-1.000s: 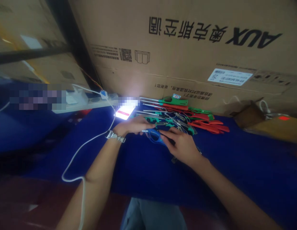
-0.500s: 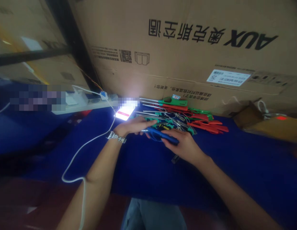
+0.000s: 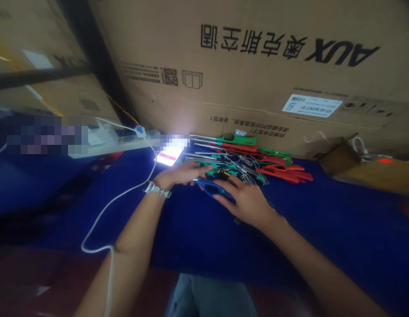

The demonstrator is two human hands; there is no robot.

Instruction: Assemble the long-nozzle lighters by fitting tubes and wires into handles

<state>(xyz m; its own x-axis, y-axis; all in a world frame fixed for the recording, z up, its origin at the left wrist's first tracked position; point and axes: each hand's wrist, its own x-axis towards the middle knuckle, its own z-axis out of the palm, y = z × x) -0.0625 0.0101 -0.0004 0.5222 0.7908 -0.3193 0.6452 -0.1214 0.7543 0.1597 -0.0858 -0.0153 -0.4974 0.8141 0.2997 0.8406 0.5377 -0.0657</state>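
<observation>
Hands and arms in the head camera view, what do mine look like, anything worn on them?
Both the left hand and right hand are ungloved, and no sleeves show on the forearms. The left wrist wears a silver-coloured linked band, bracelet or watch, I can't tell.

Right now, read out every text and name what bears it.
"AUX 奥克斯空调": large carton, upside down.
"师傅您辛苦了!": large carton.
"请在搬运时对我温柔些, 谢谢您!": large carton.
Too small or blurred: its fine print, white label, green lighter's sticker, left carton's lettering, phone screen.
</observation>
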